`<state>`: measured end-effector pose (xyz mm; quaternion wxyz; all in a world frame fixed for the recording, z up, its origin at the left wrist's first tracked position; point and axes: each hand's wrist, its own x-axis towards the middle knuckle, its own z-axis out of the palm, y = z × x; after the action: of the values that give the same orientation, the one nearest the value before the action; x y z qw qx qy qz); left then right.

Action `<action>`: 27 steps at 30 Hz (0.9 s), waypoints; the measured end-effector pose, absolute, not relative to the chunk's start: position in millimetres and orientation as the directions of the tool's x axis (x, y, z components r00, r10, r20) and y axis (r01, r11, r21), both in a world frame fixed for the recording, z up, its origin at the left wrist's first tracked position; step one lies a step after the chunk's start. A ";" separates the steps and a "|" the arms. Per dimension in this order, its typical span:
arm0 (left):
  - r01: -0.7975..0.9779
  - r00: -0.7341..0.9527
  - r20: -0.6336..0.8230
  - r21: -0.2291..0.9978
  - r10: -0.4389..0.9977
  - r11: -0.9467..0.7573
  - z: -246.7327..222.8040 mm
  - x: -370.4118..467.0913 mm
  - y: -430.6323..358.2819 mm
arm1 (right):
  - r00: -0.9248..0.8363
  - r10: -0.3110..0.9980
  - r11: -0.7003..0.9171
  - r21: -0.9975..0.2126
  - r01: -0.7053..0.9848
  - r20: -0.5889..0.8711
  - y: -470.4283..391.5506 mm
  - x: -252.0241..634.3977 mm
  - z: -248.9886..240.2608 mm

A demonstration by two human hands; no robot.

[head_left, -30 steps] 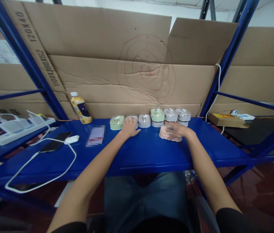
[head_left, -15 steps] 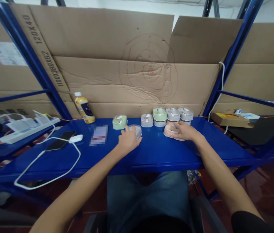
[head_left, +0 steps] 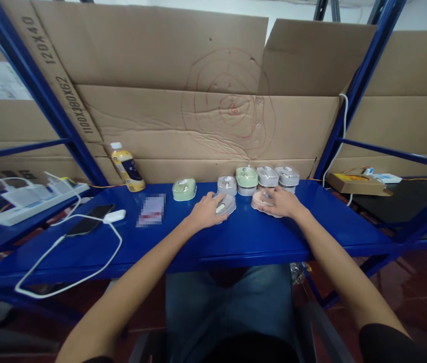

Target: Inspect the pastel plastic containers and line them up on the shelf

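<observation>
At the far left a white power strip with plugs in it lies beside a black smartphone and a looping white cable on the blue tabletop. Next come a yellow bottle, upright with a white cap, a pixelated flat item and a green clear-lidded case. The left hand has its fingers curled round the left side of a grey case, gripping it just in front of another grey case. A green-topped stack stands behind, with two grey-topped stacks to its right. In front of them, the right hand lays bent fingers over a pink case from its right side; whether they pinch it, I cannot tell. Farther right lies an open cardboard box.
</observation>
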<state>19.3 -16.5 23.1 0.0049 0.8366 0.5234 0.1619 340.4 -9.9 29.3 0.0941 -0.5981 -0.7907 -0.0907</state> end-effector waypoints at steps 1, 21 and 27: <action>0.855 0.426 0.270 0.193 0.864 -0.482 22.6 18.3 -14.1 | -0.266 0.929 0.268 0.029 0.963 0.258 -9.7 340.2 28.9; 0.450 0.576 0.377 0.594 0.725 -0.667 -1.3 3.4 4.6 | -0.653 0.677 0.730 -0.198 0.654 0.338 -13.8 258.8 29.2; 0.398 0.550 0.352 0.687 0.757 -0.608 -5.7 -5.7 8.1 | -0.617 0.730 0.683 -0.267 0.680 0.293 -0.2 233.3 19.1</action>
<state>-5.7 8.1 -5.7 0.2767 0.8358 0.3454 0.3248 233.3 -0.2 19.1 0.1919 -0.3931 -0.8969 0.0648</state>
